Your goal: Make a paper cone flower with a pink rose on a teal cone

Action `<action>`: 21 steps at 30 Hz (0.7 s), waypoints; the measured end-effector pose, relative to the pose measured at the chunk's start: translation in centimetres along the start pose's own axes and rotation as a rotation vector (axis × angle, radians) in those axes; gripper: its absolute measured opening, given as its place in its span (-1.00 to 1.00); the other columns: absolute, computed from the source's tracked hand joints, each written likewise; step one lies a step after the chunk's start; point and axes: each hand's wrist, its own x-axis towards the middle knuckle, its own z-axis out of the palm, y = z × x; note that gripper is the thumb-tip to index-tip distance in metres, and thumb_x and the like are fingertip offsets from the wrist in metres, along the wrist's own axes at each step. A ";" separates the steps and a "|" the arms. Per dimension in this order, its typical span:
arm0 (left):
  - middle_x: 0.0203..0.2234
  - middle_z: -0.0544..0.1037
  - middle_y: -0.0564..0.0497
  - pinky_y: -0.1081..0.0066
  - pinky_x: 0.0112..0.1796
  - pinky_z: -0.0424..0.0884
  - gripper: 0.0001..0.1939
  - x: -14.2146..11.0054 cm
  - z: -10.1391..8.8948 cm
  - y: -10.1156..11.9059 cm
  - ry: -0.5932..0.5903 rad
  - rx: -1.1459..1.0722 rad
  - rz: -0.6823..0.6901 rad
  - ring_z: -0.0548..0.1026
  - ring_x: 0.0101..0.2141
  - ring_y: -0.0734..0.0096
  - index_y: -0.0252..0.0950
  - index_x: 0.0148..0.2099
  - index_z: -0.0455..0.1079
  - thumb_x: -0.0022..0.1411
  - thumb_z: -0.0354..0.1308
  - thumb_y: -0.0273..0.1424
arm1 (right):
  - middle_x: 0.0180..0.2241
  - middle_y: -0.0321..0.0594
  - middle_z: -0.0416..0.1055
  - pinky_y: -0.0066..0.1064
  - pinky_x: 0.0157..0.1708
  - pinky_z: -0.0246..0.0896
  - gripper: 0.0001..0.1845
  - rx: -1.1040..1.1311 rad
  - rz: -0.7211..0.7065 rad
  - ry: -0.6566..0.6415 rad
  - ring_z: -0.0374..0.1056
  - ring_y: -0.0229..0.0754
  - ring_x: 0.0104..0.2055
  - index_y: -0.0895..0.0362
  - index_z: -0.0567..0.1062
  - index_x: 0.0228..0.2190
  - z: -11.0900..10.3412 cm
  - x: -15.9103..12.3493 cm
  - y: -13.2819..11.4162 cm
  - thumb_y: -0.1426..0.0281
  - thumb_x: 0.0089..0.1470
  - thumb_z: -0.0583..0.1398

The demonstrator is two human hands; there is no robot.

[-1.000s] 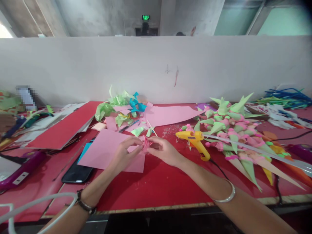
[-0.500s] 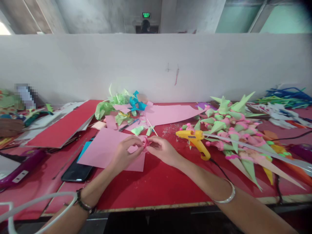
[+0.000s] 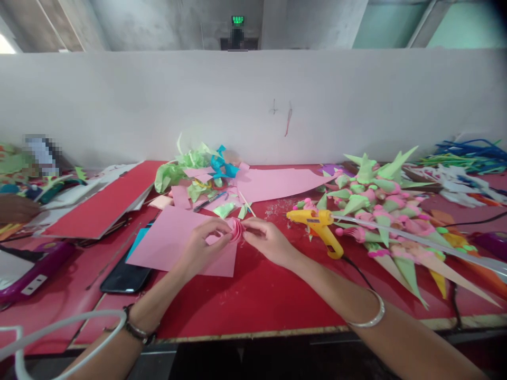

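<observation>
Your left hand point(image 3: 209, 243): grip pinched on the pink curled, layered paper piece point(image 3: 236, 230), fingertips at its left side. Your right hand point(image 3: 269, 244): grip also closed on the piece, thumb and fingers at its right side. Piece is held between your two hands, above the red worktop point(image 3: 269, 295), near the right edge of the flat pink paper sheet point(image 3: 166, 240). Exact finger contact is too small to tell.

Sheet lies under and beside your left hand, partly over a blue sheet point(image 3: 135, 246) and a black phone point(image 3: 124, 278). Right of your right hand: yellow glue gun point(image 3: 319, 226) on its side, clear glue stick point(image 3: 380, 227) out its back, pointing right. Beyond it, a heap of pink and green cone-shaped pieces point(image 3: 382, 203).

Behind your hands: crumpled light green paper point(image 3: 168, 177), bright blue paper scraps point(image 3: 222, 164), a dark pen point(image 3: 209, 201), a larger pink paper sheet point(image 3: 281, 183). Left: long red board point(image 3: 105, 200) on white sheets, purple power strip point(image 3: 37, 277) nearer you. Far right: thin blue and green strips point(image 3: 471, 154), white scraps point(image 3: 451, 184). Pale grey partition point(image 3: 158, 105) stands behind it all. Dark bracelet point(image 3: 137, 331) on your left wrist, silver bangle point(image 3: 374, 316) on your right forearm.
</observation>
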 end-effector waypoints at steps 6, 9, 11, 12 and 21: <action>-0.46 0.43 0.02 0.46 -0.37 0.29 -0.96 -0.1 0.1 0.1 0.019 0.082 0.041 0.38 -0.38 0.46 -0.30 -0.42 0.33 0.05 0.06 -0.48 | -0.26 -0.19 0.35 -0.40 -0.24 0.24 -0.76 -0.019 0.006 0.028 0.31 -0.25 -0.25 0.15 0.40 -0.27 -0.1 0.0 0.2 0.40 -0.05 0.13; -0.46 0.42 0.03 0.46 -0.38 0.29 -0.95 -0.1 0.1 0.2 -0.007 0.079 0.058 0.37 -0.40 0.47 -0.29 -0.41 0.33 0.07 0.06 -0.46 | -0.27 -0.21 0.32 -0.43 -0.29 0.26 -0.73 -0.004 -0.002 0.010 0.31 -0.27 -0.29 0.14 0.39 -0.26 0.1 -0.1 0.1 0.36 -0.08 0.16; -0.46 0.42 0.03 0.46 -0.37 0.29 -0.95 -0.2 0.2 0.3 -0.016 0.073 0.056 0.37 -0.39 0.47 -0.29 -0.40 0.34 0.07 0.06 -0.45 | -0.28 -0.22 0.31 -0.44 -0.30 0.26 -0.76 0.000 -0.011 0.001 0.30 -0.28 -0.29 0.13 0.39 -0.27 0.1 -0.1 0.0 0.37 -0.08 0.16; -0.45 0.42 0.02 0.45 -0.37 0.29 -0.95 -0.2 0.2 0.2 -0.014 0.071 0.053 0.37 -0.39 0.47 -0.29 -0.40 0.34 0.07 0.05 -0.46 | -0.28 -0.22 0.31 -0.44 -0.29 0.25 -0.77 -0.004 -0.013 0.002 0.30 -0.27 -0.27 0.12 0.39 -0.28 0.1 0.0 -0.1 0.38 -0.07 0.15; -0.43 0.39 0.03 0.41 -0.31 0.26 -0.96 -0.2 -0.1 -0.7 0.034 0.120 0.095 0.34 -0.34 0.44 -0.27 -0.39 0.29 0.07 0.04 -0.49 | -0.27 -0.22 0.33 -0.42 -0.22 0.21 -0.78 0.003 -0.032 -0.023 0.28 -0.25 -0.20 0.14 0.42 -0.28 -0.5 0.1 -0.4 0.47 -0.06 0.12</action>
